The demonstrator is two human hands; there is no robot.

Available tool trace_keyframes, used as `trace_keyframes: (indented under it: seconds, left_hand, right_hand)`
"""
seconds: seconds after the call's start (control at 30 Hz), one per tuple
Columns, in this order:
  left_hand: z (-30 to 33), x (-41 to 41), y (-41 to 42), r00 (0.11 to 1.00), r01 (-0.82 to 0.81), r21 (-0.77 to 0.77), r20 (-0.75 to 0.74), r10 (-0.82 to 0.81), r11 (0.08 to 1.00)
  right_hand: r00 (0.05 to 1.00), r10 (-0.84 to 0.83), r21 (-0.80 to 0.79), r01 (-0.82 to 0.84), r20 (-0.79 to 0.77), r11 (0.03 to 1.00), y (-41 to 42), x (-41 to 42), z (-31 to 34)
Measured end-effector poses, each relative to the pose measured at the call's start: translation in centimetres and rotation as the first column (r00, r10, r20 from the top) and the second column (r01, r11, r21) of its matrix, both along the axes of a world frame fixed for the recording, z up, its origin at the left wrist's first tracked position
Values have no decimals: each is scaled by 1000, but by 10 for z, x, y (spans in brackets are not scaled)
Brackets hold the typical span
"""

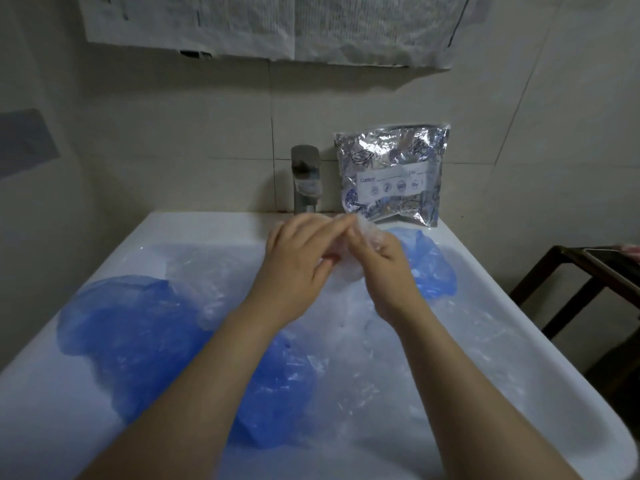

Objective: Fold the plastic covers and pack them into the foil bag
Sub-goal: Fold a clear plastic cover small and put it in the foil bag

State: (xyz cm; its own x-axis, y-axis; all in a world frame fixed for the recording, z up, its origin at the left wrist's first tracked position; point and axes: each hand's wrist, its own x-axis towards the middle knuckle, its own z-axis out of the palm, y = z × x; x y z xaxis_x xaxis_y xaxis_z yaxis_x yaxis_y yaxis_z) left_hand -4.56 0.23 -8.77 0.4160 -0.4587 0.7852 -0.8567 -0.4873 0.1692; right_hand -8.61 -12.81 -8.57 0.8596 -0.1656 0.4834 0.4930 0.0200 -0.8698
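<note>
Both hands meet above the back of a white sink. My left hand (299,259) and my right hand (379,258) together hold a small crumpled clear plastic cover (367,233) between their fingers. The silver foil bag (393,174), printed with blue drawings and a white label, leans upright against the tiled wall just behind my hands. Blue plastic covers lie in the sink: a large one (128,323) at the left, one (433,268) behind my right hand, one (277,403) under my left forearm. Clear covers (207,278) lie spread among them.
A metal tap (306,178) stands at the sink's back rim (207,221), left of the foil bag. Paper sheets hang on the wall above. A dark wooden stool (588,282) stands to the right of the sink.
</note>
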Motion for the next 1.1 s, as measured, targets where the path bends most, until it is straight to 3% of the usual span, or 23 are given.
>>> trace_keyframes:
  seconds: [0.07, 0.17, 0.2, 0.27, 0.33, 0.4, 0.47, 0.57, 0.6, 0.67, 0.77, 0.87, 0.93, 1.0, 1.1]
  left_hand:
    - [4, 1, 5, 997, -32, -125, -69, 24, 992]
    - [6, 4, 15, 971, -151, -268, -220, 92, 952]
    - [4, 5, 18, 946, -206, -281, -303, 117, 937]
    - [0, 5, 24, 880, -294, -311, -458, 128, 904]
    - [1, -1, 25, 849, -312, -409, -525, 58, 858]
    - [4, -10, 18, 823, -256, -497, -562, -83, 829]
    - [5, -21, 7, 688, -144, -545, -655, -312, 826]
    - [6, -31, 1, 301, 7, -684, -694, -654, 729]
    - [5, -31, 2, 252, 61, -698, -681, -688, 714]
    - [5, -30, 6, 326, 135, -634, -697, -639, 761]
    - [7, -25, 7, 530, -55, -570, -712, -460, 820]
    - [12, -17, 14, 631, -299, -573, -719, -293, 763]
    - [13, -13, 20, 673, -368, -611, -695, -252, 701]
    - [15, -13, 23, 701, -364, -662, -658, -276, 656]
    - [15, -16, 22, 747, -215, -611, -606, -275, 762]
  right_hand:
    - [991, 133, -86, -130, 33, 988, 7, -7, 2]
    - [966, 241, -167, -254, -92, 953, 14, -15, 3]
    - [965, 227, -203, -251, -135, 946, 13, -17, 2]
    - [992, 5, -444, -59, -123, 894, 8, -18, 3]
    - [952, -304, -762, 176, -28, 623, 4, -16, 2]
    - [883, -469, -906, 227, 36, 358, 10, -15, 2]
    - [874, -482, -928, 225, 58, 297, 22, -16, 1]
    - [898, -435, -924, 219, 65, 315, 33, -16, 1]
    - [899, -434, -918, 223, 63, 329, 33, -15, 1]
    - [896, -440, -913, 232, 65, 337, 28, -13, 0]
    - [896, -424, -906, 279, 127, 317, 16, -11, -2]
    - [863, -432, -867, 406, 260, 289, 3, -6, 1]
    - [869, -365, -840, 451, 335, 303, -6, -3, -1]
    - [916, -299, -833, 376, 268, 406, -11, -5, -4]
    - [932, -256, -798, 353, 256, 489, -9, -9, -8]
